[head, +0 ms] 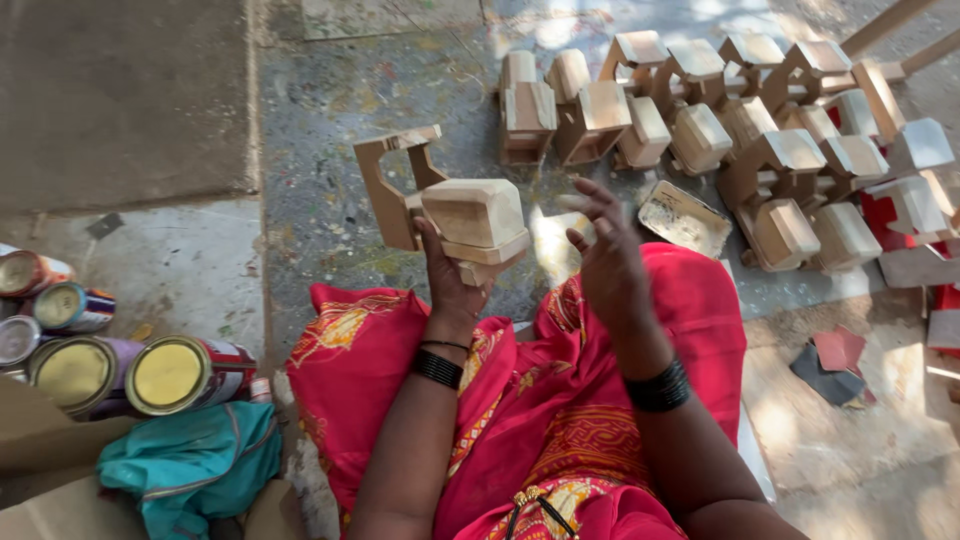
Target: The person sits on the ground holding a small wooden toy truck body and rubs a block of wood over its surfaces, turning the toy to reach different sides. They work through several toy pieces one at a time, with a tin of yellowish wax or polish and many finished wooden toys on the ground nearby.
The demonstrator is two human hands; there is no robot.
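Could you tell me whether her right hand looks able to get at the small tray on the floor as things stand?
Probably yes: the right hand is empty and open, raised just beside the tray, with nothing between them.

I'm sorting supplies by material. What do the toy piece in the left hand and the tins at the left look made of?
The toy piece in the left hand looks like bare, unpainted wood: pale tan, matte, with cut edges. The tins look like metal: shiny rims, flat yellowish lids, printed sides.
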